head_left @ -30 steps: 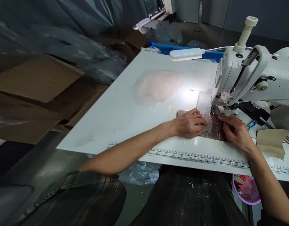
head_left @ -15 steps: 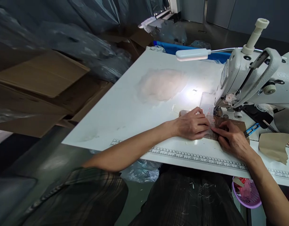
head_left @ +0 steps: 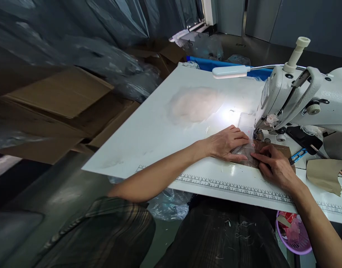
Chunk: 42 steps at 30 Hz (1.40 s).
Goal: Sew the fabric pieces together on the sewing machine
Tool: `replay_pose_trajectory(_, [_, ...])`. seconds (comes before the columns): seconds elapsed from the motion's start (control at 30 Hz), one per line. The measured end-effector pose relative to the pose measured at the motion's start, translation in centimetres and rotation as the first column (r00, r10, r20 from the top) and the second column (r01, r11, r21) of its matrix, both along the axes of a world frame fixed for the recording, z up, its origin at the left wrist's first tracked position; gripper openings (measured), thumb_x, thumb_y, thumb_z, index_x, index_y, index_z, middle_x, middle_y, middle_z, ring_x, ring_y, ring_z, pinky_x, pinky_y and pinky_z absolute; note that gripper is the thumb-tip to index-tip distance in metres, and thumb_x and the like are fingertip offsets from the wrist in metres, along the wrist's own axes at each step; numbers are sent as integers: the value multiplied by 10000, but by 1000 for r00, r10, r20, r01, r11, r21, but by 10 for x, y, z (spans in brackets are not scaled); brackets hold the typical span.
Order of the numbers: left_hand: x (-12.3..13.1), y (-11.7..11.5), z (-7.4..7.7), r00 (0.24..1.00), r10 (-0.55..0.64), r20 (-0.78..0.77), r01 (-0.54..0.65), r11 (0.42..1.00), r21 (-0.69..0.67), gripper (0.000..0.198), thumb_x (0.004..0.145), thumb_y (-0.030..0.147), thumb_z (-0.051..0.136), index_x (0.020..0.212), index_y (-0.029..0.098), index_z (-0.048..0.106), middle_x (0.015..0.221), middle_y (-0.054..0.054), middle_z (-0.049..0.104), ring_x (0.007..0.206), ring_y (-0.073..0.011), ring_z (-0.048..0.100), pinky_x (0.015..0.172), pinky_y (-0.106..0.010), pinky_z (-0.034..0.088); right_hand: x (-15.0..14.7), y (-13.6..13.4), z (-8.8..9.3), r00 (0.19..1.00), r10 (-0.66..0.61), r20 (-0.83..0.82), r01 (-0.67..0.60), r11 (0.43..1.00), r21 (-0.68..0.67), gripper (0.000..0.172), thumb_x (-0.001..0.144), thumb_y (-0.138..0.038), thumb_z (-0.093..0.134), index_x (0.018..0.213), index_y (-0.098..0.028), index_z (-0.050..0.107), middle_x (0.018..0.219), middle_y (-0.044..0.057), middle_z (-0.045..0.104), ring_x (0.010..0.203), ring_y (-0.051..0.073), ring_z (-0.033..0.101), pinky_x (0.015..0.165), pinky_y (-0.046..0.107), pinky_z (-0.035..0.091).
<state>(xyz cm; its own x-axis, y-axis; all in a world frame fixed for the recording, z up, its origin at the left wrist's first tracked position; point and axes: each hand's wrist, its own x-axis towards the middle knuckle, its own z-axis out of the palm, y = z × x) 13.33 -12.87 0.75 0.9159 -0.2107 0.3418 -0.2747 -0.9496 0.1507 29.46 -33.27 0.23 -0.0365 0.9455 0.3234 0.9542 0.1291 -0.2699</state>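
My left hand lies palm down on a small piece of sheer whitish fabric, fingers stretched out and thumb apart. My right hand rests just to the right, its index finger reaching to the fabric's edge and pressing there, the other fingers bent. Under the fabric is a brown flat plate on the machine bed. The presser foot and needle area of a white sewing machine stands right behind the fabric. Part of the fabric is hidden under my left hand.
A lit lamp shines on the white table, which has a printed ruler along its front edge. Blue thread snips, a black object and a tan scrap lie right. A purple basket hangs below; cardboard boxes stand left.
My left hand has straightened its fingers and spread its thumb, shifting slightly left off the fabric's right part. My right hand stays almost where it was. The view has shifted slightly.
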Motion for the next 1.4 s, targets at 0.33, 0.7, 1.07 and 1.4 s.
replay_pose_trajectory(0.33, [-2,-2,2,993,24,-116,-29,999,-40,456,971,520,493,1147,118,617,1119,-136,640,1037,-213,578,952,-348,477,0,0,-3,1000,-4,18,4,1000,25,386,890,-176,470,1163,-250,732,1001,114,603,898,211,602,736,364,563])
replay_pose_trajectory(0.7, [0,-7,-5,998,70,2,-70,997,33,545,1004,578,353,1250,138,562,1038,-123,624,924,-217,554,843,-351,499,-2,0,-1,1000,-12,-12,12,1000,-4,374,900,-183,468,1158,-230,735,1005,123,603,909,217,597,760,390,567])
replay_pose_trajectory(1.07, [-1,-11,-8,993,88,84,-99,986,131,517,1019,529,353,1155,109,623,1122,-146,630,902,-208,562,826,-352,489,-3,0,-1,999,-39,-25,38,999,-26,370,905,-192,477,1159,-269,734,1015,112,611,919,214,600,749,378,556])
replay_pose_trajectory(1.4, [15,-10,5,989,146,6,-143,959,245,413,1030,452,371,1057,173,675,1172,-77,689,855,-209,561,745,-357,361,-6,2,3,988,-123,-95,115,990,-86,390,876,-177,475,1144,-282,738,989,88,599,862,197,606,739,367,563])
